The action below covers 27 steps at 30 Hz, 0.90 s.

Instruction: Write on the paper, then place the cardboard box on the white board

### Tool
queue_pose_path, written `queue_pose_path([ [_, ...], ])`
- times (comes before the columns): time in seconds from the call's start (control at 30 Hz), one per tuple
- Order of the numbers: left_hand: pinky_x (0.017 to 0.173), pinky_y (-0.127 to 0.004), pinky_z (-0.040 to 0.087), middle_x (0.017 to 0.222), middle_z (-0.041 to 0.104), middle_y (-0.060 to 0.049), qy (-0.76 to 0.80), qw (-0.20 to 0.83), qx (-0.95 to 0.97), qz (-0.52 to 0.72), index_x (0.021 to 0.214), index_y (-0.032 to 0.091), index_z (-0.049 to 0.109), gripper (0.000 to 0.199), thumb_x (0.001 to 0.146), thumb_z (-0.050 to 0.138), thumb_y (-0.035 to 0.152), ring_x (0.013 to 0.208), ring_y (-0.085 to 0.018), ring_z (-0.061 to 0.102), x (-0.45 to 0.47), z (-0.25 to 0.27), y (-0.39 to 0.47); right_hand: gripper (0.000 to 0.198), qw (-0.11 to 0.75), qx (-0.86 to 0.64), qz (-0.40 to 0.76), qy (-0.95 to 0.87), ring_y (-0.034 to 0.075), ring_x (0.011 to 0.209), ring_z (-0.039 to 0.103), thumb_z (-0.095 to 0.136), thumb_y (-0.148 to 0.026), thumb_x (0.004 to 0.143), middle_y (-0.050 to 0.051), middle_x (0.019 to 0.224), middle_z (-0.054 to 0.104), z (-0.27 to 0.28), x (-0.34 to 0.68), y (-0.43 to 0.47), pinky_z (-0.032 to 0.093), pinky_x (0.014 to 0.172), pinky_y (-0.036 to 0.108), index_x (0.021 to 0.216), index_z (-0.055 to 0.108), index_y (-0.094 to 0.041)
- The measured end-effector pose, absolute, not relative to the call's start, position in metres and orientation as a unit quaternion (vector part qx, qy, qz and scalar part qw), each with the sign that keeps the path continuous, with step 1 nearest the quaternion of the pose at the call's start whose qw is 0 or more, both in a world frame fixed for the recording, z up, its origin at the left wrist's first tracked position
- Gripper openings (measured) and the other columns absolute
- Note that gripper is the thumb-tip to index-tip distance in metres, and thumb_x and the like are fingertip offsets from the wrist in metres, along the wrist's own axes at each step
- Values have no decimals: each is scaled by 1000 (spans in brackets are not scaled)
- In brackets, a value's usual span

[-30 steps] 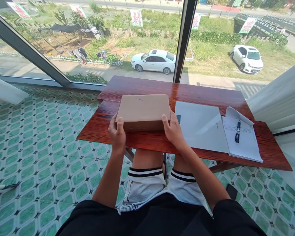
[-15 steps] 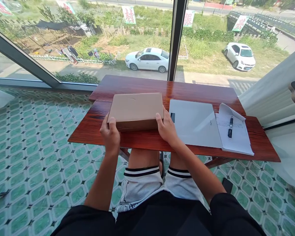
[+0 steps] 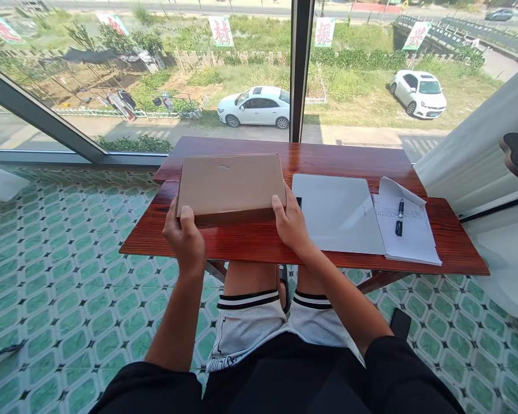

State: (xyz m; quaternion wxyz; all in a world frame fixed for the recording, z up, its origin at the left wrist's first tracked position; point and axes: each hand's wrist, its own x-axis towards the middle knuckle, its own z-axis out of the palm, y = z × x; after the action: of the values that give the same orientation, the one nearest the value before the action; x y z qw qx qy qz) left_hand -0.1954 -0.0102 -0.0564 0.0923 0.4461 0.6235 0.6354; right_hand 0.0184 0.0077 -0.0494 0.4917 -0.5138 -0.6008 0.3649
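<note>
A closed brown cardboard box [image 3: 231, 185] is held between my two hands over the left part of the wooden table [image 3: 242, 244]. My left hand [image 3: 185, 236] grips its near left corner, thumb on top and the other fingers mostly hidden at the side. My right hand [image 3: 290, 221] clasps the right end, its thumb on the near top edge. The box looks raised off the table, its near side in shadow. Just right of my right hand lies a closed silver laptop [image 3: 336, 213].
An open notebook [image 3: 408, 236] with a curled page lies right of the laptop, a black pen [image 3: 400, 217] on it. A dark phone-like slab [image 3: 400, 323] is on the tiled floor [image 3: 90, 299]. Tall windows stand behind the table, and a white curtain [image 3: 470, 138] hangs at right.
The box has moved up and slightly left in view, held by both hands, and looks lifted higher. The camera view has shifted a little; laptop and notebook stay put on the table.
</note>
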Motion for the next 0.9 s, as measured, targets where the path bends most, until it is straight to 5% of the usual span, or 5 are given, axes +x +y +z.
queue_pose_path([
  [0.9,109,-34,48,127,73,-10,559,137,578,578,136,17,66,55,99,47,53,123,-22,64,-97,-23,-1,54,560,-566,254,-549,21,143,48,35,-46,100,5,153,52,-31,127,-1,39,123,41,146,54,-24],
])
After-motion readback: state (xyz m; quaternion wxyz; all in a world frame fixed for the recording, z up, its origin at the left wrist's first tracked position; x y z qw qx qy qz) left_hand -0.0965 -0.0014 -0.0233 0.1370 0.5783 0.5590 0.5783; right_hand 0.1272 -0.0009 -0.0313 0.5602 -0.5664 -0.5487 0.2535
